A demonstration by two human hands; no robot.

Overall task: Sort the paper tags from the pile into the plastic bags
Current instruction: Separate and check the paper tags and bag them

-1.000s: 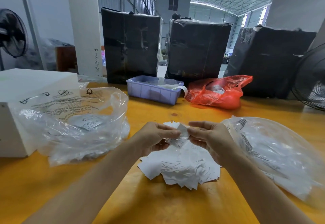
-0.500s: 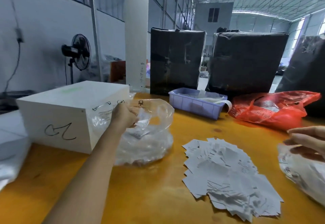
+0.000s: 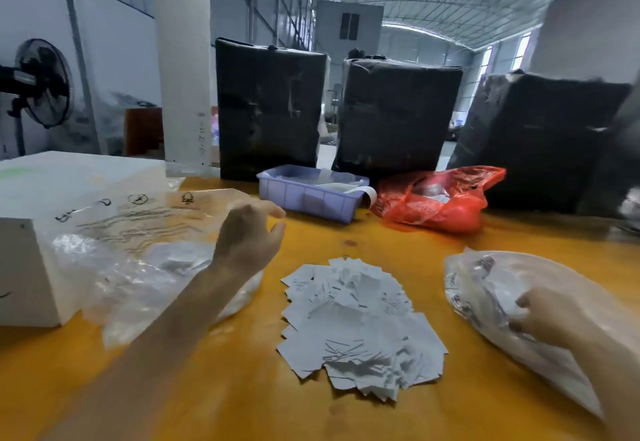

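Now my left hand has let its tag go and lifts, fingers loose, from the left bag; my right hand reaches into the right bag, grip unclear. Both tags look sorted; the pile waits between.

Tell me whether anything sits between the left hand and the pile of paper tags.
Nothing visible does. The left hand hovers by the left plastic bag; only bare yellow table separates it from the tag pile.
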